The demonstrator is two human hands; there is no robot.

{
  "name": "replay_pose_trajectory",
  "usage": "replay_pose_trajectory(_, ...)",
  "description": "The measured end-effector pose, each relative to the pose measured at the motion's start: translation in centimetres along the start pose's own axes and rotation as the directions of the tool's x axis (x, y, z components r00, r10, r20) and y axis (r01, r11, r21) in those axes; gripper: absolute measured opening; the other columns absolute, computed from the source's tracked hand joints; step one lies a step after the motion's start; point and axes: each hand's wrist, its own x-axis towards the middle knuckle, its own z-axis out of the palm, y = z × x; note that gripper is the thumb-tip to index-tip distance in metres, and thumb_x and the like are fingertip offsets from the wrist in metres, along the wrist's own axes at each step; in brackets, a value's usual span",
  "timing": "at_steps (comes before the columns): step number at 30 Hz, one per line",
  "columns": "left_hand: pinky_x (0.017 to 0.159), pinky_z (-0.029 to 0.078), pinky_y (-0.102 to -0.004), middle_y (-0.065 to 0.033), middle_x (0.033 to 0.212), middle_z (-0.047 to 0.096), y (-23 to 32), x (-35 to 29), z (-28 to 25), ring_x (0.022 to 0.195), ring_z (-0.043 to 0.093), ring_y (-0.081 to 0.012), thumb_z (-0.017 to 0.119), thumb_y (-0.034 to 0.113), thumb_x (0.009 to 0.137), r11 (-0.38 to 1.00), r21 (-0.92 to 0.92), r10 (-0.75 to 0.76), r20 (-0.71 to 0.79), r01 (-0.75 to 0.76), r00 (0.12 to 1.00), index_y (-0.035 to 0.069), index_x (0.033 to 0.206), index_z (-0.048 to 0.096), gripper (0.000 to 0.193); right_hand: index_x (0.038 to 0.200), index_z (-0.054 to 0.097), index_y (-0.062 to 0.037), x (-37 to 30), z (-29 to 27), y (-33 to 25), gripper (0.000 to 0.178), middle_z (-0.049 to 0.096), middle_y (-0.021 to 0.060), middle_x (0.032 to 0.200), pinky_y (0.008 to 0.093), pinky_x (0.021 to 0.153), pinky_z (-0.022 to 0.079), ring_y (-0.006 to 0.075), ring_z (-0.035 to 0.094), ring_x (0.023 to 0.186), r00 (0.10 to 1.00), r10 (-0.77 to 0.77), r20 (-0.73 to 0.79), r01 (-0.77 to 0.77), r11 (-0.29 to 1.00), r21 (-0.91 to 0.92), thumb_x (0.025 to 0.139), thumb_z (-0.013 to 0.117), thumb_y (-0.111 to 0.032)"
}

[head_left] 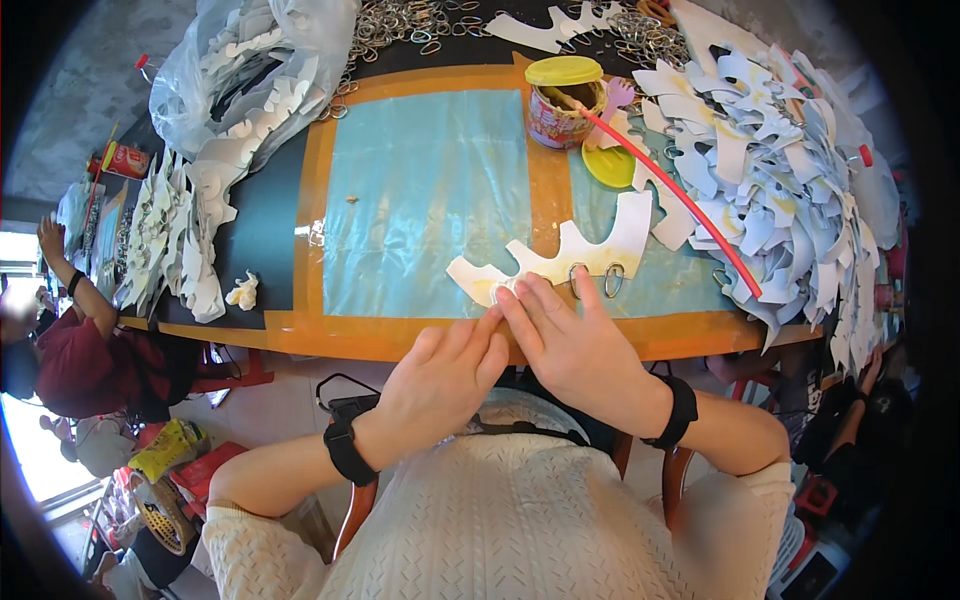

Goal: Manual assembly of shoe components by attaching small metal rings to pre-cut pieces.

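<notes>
A white scalloped cut-out strip (605,245) with yellowish smears lies on the blue sheet in front of me. Two oval metal rings, one of them a loop (614,280), sit along its near edge. My left hand (440,370) has bent fingers drawn together, their tips at the strip's near left edge. Beside it, my right hand (590,345) presses index and middle fingertips onto the strip, with another finger stretched over a ring. The fingertips of both hands meet, and whatever lies beneath them is hidden.
An open tub (560,120) holds a red-handled brush (690,205); its yellow lid (608,166) is beside it. Piled cut-outs (740,150) fill the right side. More strips (180,230) and a plastic bag (180,100) stand left. Metal rings (400,25) lie at the back.
</notes>
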Motion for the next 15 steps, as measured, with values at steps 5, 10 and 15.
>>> replay_pose_trajectory(5,0.075,0.038,-0.0293,-0.0099,0.119,0.058,0.0,0.2,-0.6,0.092,0.054,-0.0179,0.058,0.011,0.074,0.998,-0.014,-0.053,0.038,0.053,0.998,0.002,0.109,0.054,0.036,0.118,0.054,0.0033,0.6,-0.1,0.2,0.039,0.061,0.0148,0.103,0.0501,0.099,0.036,0.0283,0.056,0.105,1.0,0.007,0.001,-0.007,0.999,0.041,0.082,0.052,-0.011)
replay_pose_trajectory(10,0.073,0.042,-0.0376,-0.01,0.091,0.061,-4.0,2.7,-0.6,0.083,0.055,-0.0282,0.065,0.011,0.077,0.515,-0.785,-0.453,0.091,0.344,0.887,0.005,0.102,0.06,0.026,0.118,0.057,-0.0133,1.2,-0.2,4.0,0.048,0.064,0.0068,0.097,0.0426,0.093,0.037,0.0266,0.059,0.089,0.918,0.397,-0.013,-0.253,0.61,0.751,0.075,0.047,0.006)
replay_pose_trajectory(15,0.076,0.042,-0.0402,-0.0091,0.087,0.058,-4.6,5.4,-0.6,0.087,0.054,-0.0288,0.07,0.018,0.075,0.886,-0.377,-0.32,-0.074,0.27,0.945,0.005,0.09,0.064,0.021,0.115,0.057,-0.0071,-0.1,-1.6,3.8,0.041,0.063,0.01,0.097,0.0364,0.085,0.042,0.0269,0.06,0.089,0.827,0.548,-0.129,-0.215,0.519,0.827,0.078,0.047,0.007)
